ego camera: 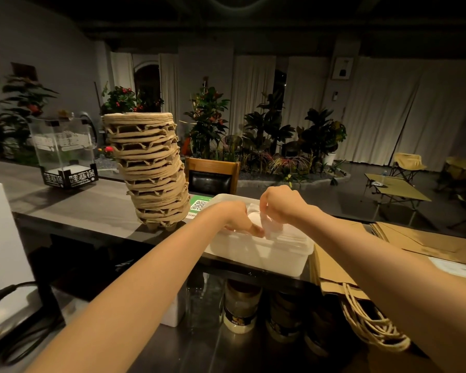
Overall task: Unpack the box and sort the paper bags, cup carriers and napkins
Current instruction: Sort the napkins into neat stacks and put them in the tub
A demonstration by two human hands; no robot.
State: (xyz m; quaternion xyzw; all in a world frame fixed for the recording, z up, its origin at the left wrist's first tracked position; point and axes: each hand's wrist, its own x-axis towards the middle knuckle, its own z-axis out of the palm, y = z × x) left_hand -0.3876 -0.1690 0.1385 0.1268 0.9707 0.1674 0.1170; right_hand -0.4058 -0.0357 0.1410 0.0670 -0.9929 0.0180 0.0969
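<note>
White paper napkins (272,230) lie in a pale plastic tub (253,255) at the near edge of the surface (92,208), directly under my two hands. My left hand (238,218) is stretched out flat, its fingers pressing the pile down. My right hand (279,204) arches above it, fingertips pinching a crumpled sheet at the top.

I judge these to be almost weightless, soft and easy to tear, and loose sheets will slide off one another. Pulling by a single sheet would probably only lift that sheet. I would rather take the pile from its two sides and squeeze lightly, keeping one hand on the tub so it does not skate.

Just left of the tub stands a tall stack of cup carriers (148,168), leaning toward it and close to my left forearm; a careless elbow could tip it. A green QR sign (199,204) lies between the stack and the tub. On the right, brown paper bags (334,267) lie flat beside the tub, their cord handles (371,327) dangling over the edge under my right arm, where they could snag. Further left is a clear display case (65,149); jars (241,308) sit on a lower shelf beneath.
</note>
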